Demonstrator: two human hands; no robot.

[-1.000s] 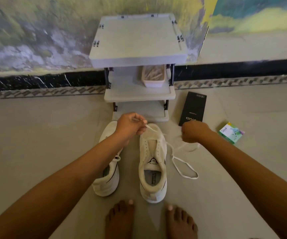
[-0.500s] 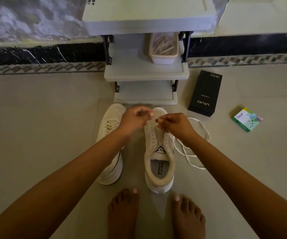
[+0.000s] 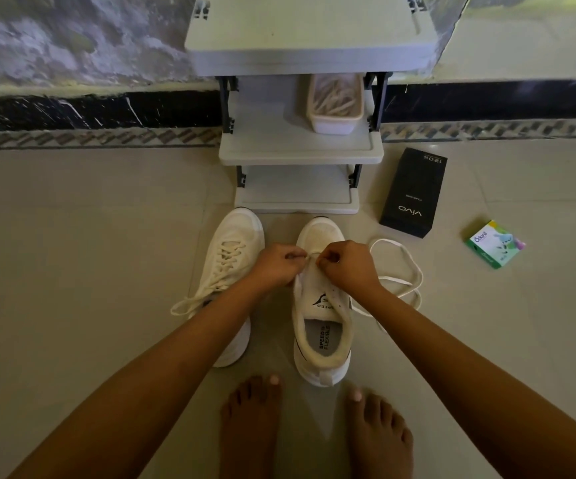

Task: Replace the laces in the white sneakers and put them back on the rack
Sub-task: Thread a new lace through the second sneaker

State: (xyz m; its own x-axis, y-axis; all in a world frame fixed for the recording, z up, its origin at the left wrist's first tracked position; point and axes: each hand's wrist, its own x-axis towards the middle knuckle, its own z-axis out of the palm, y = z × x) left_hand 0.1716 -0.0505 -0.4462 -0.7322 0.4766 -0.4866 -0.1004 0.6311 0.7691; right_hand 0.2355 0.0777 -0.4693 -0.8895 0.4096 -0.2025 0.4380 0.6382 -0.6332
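We count a pair on the tiled floor (image 3: pixel 107 236) before one grey three-shelf plastic rack (image 3: pixel 300 153): one laced white sneaker (image 3: pixel 231 271), one unlaced white sneaker (image 3: pixel 323 326). Our left hand (image 3: pixel 276 266) and right hand (image 3: pixel 347 267) each pinch one flat white lace (image 3: pixel 395 279) at the unlaced shoe's front eyelets.

Head view, sole camera, wide-angle. Worn above the scene and tilted steeply down at the floor (image 3: pixel 72 236). Faces the rack (image 3: pixel 300 152) at 12 o'clock. Wearer's bare feet (image 3: pixel 248 426) near, at 6 o'clock.
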